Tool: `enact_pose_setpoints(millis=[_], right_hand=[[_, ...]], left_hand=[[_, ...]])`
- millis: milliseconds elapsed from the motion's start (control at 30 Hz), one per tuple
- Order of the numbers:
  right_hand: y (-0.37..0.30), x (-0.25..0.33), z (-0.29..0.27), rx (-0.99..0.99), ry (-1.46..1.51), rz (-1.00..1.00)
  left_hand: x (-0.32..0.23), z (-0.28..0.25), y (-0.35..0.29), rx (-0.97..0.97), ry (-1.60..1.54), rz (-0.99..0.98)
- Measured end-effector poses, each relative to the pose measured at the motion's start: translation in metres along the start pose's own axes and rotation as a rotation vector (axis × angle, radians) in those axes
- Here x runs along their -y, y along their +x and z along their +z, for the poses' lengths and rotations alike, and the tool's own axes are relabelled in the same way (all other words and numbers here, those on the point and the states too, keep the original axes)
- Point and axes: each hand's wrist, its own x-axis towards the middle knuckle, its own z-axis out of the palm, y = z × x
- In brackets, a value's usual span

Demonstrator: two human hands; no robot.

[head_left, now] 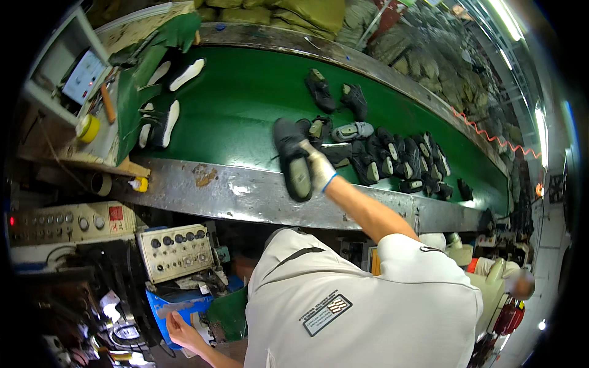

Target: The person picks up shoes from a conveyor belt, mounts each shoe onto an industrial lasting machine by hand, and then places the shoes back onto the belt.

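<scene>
My right hand (320, 167), in a pale work glove with a blue cuff, grips a black shoe (291, 156) at its side. The shoe is held over the near edge of the green conveyor belt (233, 92), with its light sole patch showing. Low on the left, my bare left hand (183, 334) is beside a blue machine part (161, 311) and a green cloth (228, 314). Its fingers look loosely extended, and I see nothing held in them. Several black shoes lie in a cluster (405, 156) on the belt, with a grey shoe (353, 132) among them.
White-soled shoes (187, 75) lie at the belt's left end, beside a bench with yellow tape (88, 128). A metal rail (239, 190) edges the belt. Control panels (177, 251) stand at lower left; sacks (307, 15) line the far side. Another person (521, 285) is at far right.
</scene>
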Motion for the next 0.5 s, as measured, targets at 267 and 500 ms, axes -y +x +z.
enact_pose_setpoints(millis=[267,500], right_hand=[[0.061,0.057,-0.2,-0.751,-0.659,-0.036],[0.152,-0.092,-0.071,-0.136,-1.189,0.192]], left_hand=[[-0.009,0.035,0.002,0.067,0.299,0.051],[-0.076,0.029,-0.025,0.077,0.656,0.038]])
